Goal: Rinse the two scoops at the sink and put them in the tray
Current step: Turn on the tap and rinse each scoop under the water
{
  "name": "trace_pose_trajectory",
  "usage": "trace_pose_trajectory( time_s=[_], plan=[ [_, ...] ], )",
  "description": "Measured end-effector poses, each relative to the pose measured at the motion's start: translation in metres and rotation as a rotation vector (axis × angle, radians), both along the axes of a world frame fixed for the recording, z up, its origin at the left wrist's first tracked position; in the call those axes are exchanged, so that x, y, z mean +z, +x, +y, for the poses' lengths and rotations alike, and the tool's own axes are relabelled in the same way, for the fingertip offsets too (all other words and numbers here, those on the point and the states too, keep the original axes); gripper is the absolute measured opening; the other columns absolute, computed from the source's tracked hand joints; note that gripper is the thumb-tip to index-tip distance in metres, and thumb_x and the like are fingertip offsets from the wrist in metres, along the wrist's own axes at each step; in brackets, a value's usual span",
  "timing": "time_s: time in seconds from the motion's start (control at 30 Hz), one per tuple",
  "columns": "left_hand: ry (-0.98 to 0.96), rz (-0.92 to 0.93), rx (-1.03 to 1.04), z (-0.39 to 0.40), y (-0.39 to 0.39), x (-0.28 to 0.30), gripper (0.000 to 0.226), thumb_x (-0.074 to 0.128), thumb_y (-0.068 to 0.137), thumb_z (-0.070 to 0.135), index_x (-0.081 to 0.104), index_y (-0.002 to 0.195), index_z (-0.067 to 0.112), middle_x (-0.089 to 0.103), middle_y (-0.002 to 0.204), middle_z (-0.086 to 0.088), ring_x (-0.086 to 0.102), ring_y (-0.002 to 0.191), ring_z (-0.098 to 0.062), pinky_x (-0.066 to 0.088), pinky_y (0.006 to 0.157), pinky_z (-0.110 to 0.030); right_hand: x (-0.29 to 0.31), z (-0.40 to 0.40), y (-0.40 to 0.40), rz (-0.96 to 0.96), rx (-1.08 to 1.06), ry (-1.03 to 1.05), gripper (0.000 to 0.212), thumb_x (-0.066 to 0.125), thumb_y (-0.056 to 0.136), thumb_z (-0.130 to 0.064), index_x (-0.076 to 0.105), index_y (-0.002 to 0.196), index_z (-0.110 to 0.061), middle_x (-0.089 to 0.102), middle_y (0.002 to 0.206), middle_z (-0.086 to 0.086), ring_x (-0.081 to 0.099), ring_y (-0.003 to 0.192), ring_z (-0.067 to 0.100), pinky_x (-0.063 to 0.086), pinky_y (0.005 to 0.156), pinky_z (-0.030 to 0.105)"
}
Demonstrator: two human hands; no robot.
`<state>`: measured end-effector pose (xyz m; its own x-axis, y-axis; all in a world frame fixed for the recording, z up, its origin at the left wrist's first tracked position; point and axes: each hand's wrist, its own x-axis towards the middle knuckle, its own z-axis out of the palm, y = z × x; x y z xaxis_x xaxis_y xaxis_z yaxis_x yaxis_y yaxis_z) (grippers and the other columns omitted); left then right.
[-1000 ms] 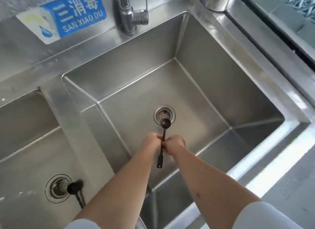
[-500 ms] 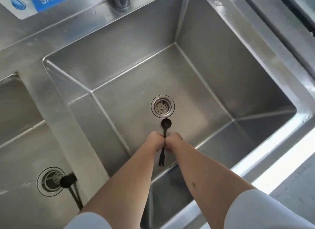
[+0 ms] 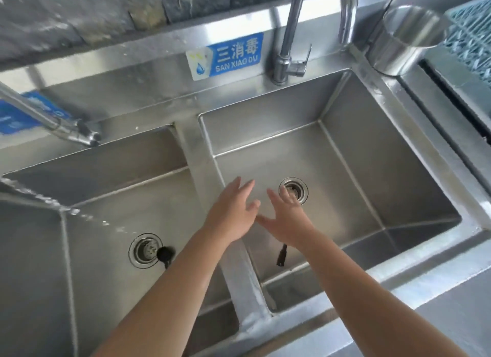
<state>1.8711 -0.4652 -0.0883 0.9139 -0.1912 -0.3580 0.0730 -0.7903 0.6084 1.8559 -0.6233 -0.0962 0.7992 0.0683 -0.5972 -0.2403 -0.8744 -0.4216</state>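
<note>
Seen from the head camera, both hands reach out over the right-hand basin (image 3: 345, 154) of a steel double sink, fingers spread and straight, gripping nothing. Left hand (image 3: 233, 210) hovers above the divider (image 3: 196, 154) between the two basins, its fingertips pointing away from the person; right hand (image 3: 285, 218) sits just beside it, thumbs nearly meeting, with its fingertips reaching over the edge of the right drain (image 3: 297, 188). One small black scoop (image 3: 281, 255) lies on the floor of the right basin, mostly hidden beneath the right wrist: only the end of its handle shows, poking out below the wrist on the near side, apart from the fingers of either hand. Whether the palm touches it cannot be told. The second black scoop (image 3: 164, 254) lies in the left basin (image 3: 106, 181), its round bowl just beside the left drain (image 3: 144, 250) and its handle disappearing under the left forearm, well apart from both hands. A tap (image 3: 288, 51) rises behind the right basin, beside a blue sticker (image 3: 228, 56) reading SAN XIAO DU. Another spout (image 3: 53, 122) angles in from the left over the left basin. A steel cup (image 3: 406, 40) stands at the sink's far right corner, with a pale blue lattice tray (image 3: 473, 35) beyond it.
</note>
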Motion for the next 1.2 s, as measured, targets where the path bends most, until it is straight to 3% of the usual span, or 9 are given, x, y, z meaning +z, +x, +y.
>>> trace_pose_trajectory(
  time_s=[0.27, 0.33, 0.43, 0.57, 0.7, 0.8, 0.87, 1.0, 1.2],
  plan=[
    [0.096, 0.273, 0.27, 0.188, -0.097, -0.006, 0.065, 0.043, 0.095, 0.05, 0.028, 0.151, 0.02, 0.024, 0.159, -0.009, 0.024, 0.145, -0.025, 0.028, 0.115, -0.042, 0.027, 0.172, -0.043, -0.121, 0.374, 0.106, 0.074, 0.047, 0.086, -0.05, 0.01, 0.149, -0.039, 0.001, 0.163, -0.002, 0.007, 0.148, 0.025, 0.024, 0.114, 0.047],
    [0.056, 0.383, 0.378, 0.213, -0.118, -0.026, 0.059, 0.043, 0.095, 0.045, 0.033, 0.148, 0.02, 0.04, 0.151, -0.011, 0.046, 0.131, -0.03, 0.042, 0.104, -0.04, 0.006, 0.21, -0.056, 0.021, 0.356, 0.174, 0.066, 0.046, 0.083, -0.048, 0.022, 0.145, -0.043, 0.019, 0.16, -0.001, 0.029, 0.142, 0.026, 0.04, 0.107, 0.045],
    [-0.022, 0.532, 0.546, 0.23, -0.14, -0.067, 0.051, 0.043, 0.095, 0.036, 0.039, 0.143, 0.02, 0.054, 0.138, -0.015, 0.06, 0.11, -0.033, 0.05, 0.089, -0.036, -0.04, 0.248, -0.075, 0.192, 0.279, 0.207, 0.043, 0.05, 0.081, -0.04, 0.051, 0.124, -0.033, 0.062, 0.122, 0.003, 0.061, 0.103, 0.025, 0.053, 0.083, 0.036],
    [-0.105, 0.66, 0.608, 0.241, -0.151, -0.136, 0.051, 0.04, 0.097, 0.027, 0.036, 0.145, 0.012, 0.04, 0.151, -0.012, 0.042, 0.134, -0.029, 0.036, 0.11, -0.038, -0.12, 0.277, -0.094, 0.403, 0.072, 0.171, 0.047, 0.061, 0.085, -0.038, 0.055, 0.123, -0.01, 0.065, 0.121, 0.014, 0.061, 0.105, 0.028, 0.047, 0.083, 0.032],
    [-0.135, 0.667, 0.655, 0.246, -0.149, -0.193, 0.055, 0.05, 0.094, 0.028, 0.036, 0.146, 0.017, 0.043, 0.15, -0.009, 0.043, 0.135, -0.026, 0.034, 0.108, -0.032, -0.179, 0.291, -0.103, 0.39, -0.203, 0.181, 0.053, 0.065, 0.083, -0.03, 0.05, 0.129, -0.009, 0.061, 0.124, 0.013, 0.057, 0.111, 0.029, 0.042, 0.081, 0.028],
    [-0.171, 0.621, 0.644, 0.245, -0.148, -0.225, 0.051, 0.052, 0.091, 0.013, 0.043, 0.142, 0.013, 0.051, 0.143, -0.009, 0.048, 0.13, -0.023, 0.035, 0.106, -0.028, -0.205, 0.299, -0.103, 0.34, -0.264, 0.142, 0.021, 0.061, 0.083, -0.023, 0.062, 0.102, -0.015, 0.067, 0.105, 0.01, 0.06, 0.093, 0.026, 0.046, 0.078, 0.03],
    [-0.207, 0.592, 0.669, 0.24, -0.147, -0.239, 0.046, 0.051, 0.089, 0.007, 0.052, 0.135, 0.013, 0.061, 0.131, -0.008, 0.056, 0.12, -0.022, 0.039, 0.097, -0.022, -0.216, 0.302, -0.101, 0.317, -0.287, 0.12, 0.005, 0.059, 0.083, -0.021, 0.062, 0.084, -0.017, 0.068, 0.09, 0.009, 0.06, 0.082, 0.025, 0.047, 0.073, 0.031],
    [-0.324, 0.514, 0.724, 0.233, -0.141, -0.248, 0.034, 0.052, 0.084, 0.003, 0.071, 0.105, 0.022, 0.074, 0.095, -0.005, 0.066, 0.091, -0.024, 0.047, 0.077, -0.03, -0.225, 0.3, -0.093, 0.305, -0.283, 0.119, 0.011, 0.061, 0.083, -0.02, 0.07, 0.087, -0.016, 0.072, 0.093, 0.009, 0.065, 0.09, 0.026, 0.046, 0.071, 0.027],
    [-0.539, 0.564, 0.976, 0.238, -0.123, -0.201, 0.019, 0.048, 0.09, 0.008, 0.062, 0.087, 0.02, 0.061, 0.076, -0.012, 0.054, 0.058, -0.019, 0.042, 0.054, -0.028, -0.199, 0.288, -0.076, 0.364, -0.291, 0.331, 0.018, 0.062, 0.087, -0.009, 0.069, 0.072, -0.018, 0.062, 0.064, 0.002, 0.052, 0.057, 0.014, 0.04, 0.062, 0.026]
  ],
)
